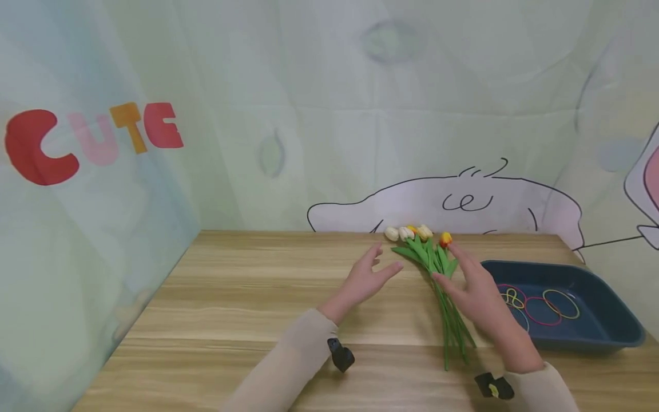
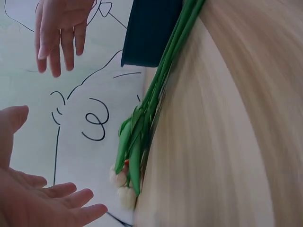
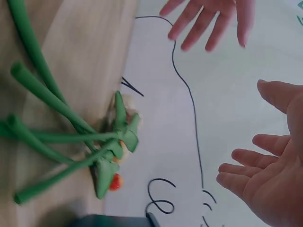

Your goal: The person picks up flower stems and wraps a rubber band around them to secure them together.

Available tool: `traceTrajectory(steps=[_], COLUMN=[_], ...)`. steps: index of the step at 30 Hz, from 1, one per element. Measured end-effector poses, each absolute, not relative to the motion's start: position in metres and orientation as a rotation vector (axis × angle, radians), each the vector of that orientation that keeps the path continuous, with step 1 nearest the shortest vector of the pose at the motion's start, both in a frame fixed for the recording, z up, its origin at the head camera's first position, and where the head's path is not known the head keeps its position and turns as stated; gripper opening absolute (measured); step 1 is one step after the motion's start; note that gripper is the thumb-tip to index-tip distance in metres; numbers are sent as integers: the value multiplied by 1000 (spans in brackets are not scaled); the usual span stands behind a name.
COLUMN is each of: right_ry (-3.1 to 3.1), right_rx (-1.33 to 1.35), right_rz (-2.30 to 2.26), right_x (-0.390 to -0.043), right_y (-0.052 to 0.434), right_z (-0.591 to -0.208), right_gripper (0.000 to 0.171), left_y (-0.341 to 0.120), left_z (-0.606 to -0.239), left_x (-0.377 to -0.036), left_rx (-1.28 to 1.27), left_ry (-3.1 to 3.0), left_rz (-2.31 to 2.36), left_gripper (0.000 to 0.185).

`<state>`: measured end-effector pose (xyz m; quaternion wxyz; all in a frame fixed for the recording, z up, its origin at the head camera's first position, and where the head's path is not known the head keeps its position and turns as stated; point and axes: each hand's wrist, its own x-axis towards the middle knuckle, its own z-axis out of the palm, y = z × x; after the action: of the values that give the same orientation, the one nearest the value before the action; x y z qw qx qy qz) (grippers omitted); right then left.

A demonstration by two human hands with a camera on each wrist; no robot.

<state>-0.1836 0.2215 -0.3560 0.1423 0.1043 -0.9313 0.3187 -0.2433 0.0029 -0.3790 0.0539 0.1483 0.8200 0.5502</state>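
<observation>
Both hands are held spread above the worktop: by the left hand the fingers are kept extended with the thumb parted from them, and by the right hand the same spread shape is shown, palm turned inward. Between them, on the wood-grained, light brown worktop, a loose bunch of artificial-looking tulips with slender green stems is laid flat; white, cream and orange-yellow heads are pointed at the far edge, while the stem ends are fanned out toward the person. In both wrist views the hands are seen apart from the bunch, with the right one nearer to it in the head view. Just right of the flowers, a dark blue rectangular tray with rounded corners is placed, and in it thin red, yellow and pale rings are scattered, one yellow one twisted over itself. Beige sleeves are worn on both arms. Behind it all, a pale green printed cloth is hung, with "CUTE" spelled on its left in coloured letters.
</observation>
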Motion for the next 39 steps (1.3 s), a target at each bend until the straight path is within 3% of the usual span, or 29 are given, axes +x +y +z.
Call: traceTrajectory(steps=[22, 39], right_ry=[-2767, -2970], right_rx=[161, -45], right_rz=[926, 1063], right_x=[-201, -208], right_y=[220, 226], right_z=[-396, -403], right_gripper=[62, 74], left_y=[69, 96], left_z=[-414, -421], left_x=[-246, -250], left_rx=[201, 80], left_ry=[2240, 2141], left_rz=[1919, 1960], left_gripper=[74, 71])
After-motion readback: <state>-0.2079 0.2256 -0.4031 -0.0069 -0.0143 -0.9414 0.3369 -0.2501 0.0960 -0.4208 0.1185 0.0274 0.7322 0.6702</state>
